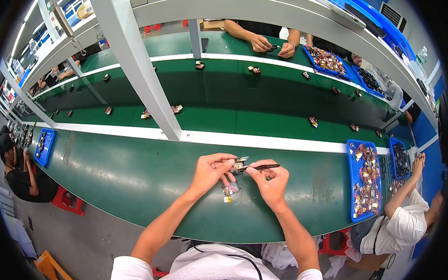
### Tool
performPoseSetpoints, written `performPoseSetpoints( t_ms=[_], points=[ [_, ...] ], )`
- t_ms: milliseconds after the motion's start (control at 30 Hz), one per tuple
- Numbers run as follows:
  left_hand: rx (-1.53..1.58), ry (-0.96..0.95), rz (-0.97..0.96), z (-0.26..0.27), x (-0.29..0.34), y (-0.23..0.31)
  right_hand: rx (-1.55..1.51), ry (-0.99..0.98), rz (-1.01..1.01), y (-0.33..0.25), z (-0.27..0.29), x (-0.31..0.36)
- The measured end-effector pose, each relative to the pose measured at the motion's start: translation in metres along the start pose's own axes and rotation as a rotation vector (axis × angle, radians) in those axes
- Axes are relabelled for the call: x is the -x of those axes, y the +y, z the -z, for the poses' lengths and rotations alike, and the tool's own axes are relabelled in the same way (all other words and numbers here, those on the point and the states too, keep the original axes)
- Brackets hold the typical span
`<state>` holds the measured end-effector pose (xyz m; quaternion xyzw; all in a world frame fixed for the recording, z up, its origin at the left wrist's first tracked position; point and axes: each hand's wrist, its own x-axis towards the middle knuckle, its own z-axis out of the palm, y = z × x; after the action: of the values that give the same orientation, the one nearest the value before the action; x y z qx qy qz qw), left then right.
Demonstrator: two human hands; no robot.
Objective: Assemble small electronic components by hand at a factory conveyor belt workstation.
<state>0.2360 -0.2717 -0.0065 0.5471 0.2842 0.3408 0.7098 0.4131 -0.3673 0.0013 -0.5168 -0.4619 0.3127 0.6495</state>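
Note:
My left hand [214, 171] has its thumb and fingers closed on a small electronic part [240, 164] with a clear piece at its top edge. My right hand [271, 180] pinches a slim black tool [269, 166] that looks like tweezers, its inner end against the part. Just below the left fingers, another small assembly with reddish wires and a yellow-and-white label [229, 193] lies on the green bench [151, 177]. How the tool's tip meets the part is too small to make out.
A blue tray [353, 185] heaped with wired parts stands to my right, a second blue tray [401, 158] beyond it. A green conveyor [223, 122] carries scattered parts past a white rail [263, 141]. A grey post [140, 69] rises ahead. Co-workers sit left, right and opposite.

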Motion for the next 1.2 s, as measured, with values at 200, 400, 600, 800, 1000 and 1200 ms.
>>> performPoseSetpoints(
  t_ms=[200,400,600,800,1000,1200],
  points=[
    [0.023,-0.018,0.013,-0.0001,0.0,0.0003,0.093,0.035,0.082,-0.0029,-0.0039,0.002],
    [0.018,-0.02,-0.002,0.0001,0.0001,-0.0022,0.134,0.031,0.138,-0.0005,-0.0039,0.0025],
    [0.004,-0.009,-0.008,0.0011,0.0004,0.0008,0.128,0.044,0.159,-0.0021,-0.0054,0.0024],
    [-0.044,-0.015,-0.032,0.0012,0.0007,0.0023,0.149,0.028,0.176,-0.0027,-0.0036,0.0016],
    [-0.067,-0.013,-0.047,-0.0001,0.0012,0.0048,0.157,0.019,0.164,-0.0015,-0.0032,0.0016],
    [-0.076,-0.014,-0.051,0.0011,0.0016,0.0053,0.175,0.017,0.157,-0.0013,-0.0039,0.0024]
  ],
)
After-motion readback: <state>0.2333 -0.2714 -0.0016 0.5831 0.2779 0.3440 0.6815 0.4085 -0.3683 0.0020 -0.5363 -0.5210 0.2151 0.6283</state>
